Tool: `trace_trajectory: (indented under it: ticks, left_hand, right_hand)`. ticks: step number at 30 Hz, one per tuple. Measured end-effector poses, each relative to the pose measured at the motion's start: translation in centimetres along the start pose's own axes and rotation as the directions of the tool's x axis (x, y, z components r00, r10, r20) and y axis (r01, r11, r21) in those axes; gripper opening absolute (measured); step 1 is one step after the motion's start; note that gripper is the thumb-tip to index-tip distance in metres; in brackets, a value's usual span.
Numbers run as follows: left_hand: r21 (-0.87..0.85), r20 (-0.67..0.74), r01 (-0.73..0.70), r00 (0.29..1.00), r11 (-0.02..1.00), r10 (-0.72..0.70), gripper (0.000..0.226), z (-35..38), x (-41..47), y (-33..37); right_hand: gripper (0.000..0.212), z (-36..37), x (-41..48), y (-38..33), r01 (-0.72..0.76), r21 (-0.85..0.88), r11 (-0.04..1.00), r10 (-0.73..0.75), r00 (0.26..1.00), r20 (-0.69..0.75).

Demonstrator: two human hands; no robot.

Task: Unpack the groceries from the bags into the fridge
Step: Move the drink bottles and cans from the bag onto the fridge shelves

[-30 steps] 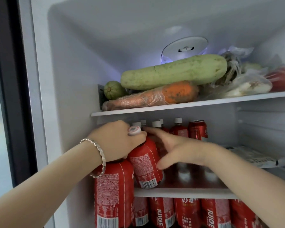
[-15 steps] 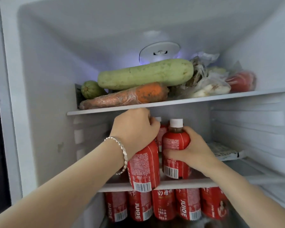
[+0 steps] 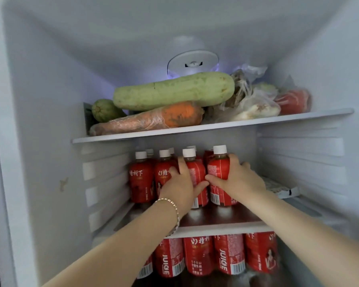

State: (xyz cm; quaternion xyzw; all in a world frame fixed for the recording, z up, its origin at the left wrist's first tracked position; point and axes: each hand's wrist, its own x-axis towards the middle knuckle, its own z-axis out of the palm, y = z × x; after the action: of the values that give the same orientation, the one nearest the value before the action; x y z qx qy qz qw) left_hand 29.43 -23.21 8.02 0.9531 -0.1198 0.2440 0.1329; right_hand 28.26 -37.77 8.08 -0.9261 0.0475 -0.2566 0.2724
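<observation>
Left hand [image 3: 180,183]: gripped third bottle [image 3: 197,172] of the front row, thumb on its right side.
Right hand [image 3: 238,180]: clasped fourth bottle [image 3: 219,168] just beside it, thumbs nearly touching.
Bottles: stood upright on middle shelf [image 3: 216,227], caps above both hands.

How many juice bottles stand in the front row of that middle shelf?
4 bottles: two free at the left, one in the left hand, one in the right hand. More stand behind, partly hidden.
</observation>
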Motion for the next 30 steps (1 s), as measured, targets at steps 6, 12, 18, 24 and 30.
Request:
trace_trajectory:
  ticks: [6,12,18,24,30]
  left_hand:
    - [-0.062,0.064,0.079,0.995,0.995,-0.075,0.087,1.0,2.2,1.7]
    - [0.010,0.006,-0.057,0.998,0.998,0.057,0.069,0.4,2.3,-0.6]
    - [0.138,-0.207,0.197,0.964,0.971,-0.166,0.080,-0.5,1.0,-4.7]
    - [-0.043,0.034,0.393,0.919,0.918,-0.392,0.089,-0.7,1.8,-5.2]
    - [-0.063,0.127,0.340,0.935,0.938,-0.331,0.093,-1.6,1.3,-6.1]
  right_hand:
    - [0.100,1.5,3.0,-1.1,-0.103,0.060,0.993,0.098,0.992,0.086]
    - [0.133,3.8,3.7,-2.9,-0.199,-0.030,0.980,0.201,0.969,0.143]
    - [0.139,4.8,3.5,-4.5,-0.265,-0.107,0.958,0.272,0.961,0.051]
    - [0.137,4.4,2.8,-4.6,-0.255,-0.129,0.958,0.266,0.961,0.076]
    - [0.118,2.7,0.1,-4.6,-0.245,-0.204,0.948,0.277,0.950,0.144]
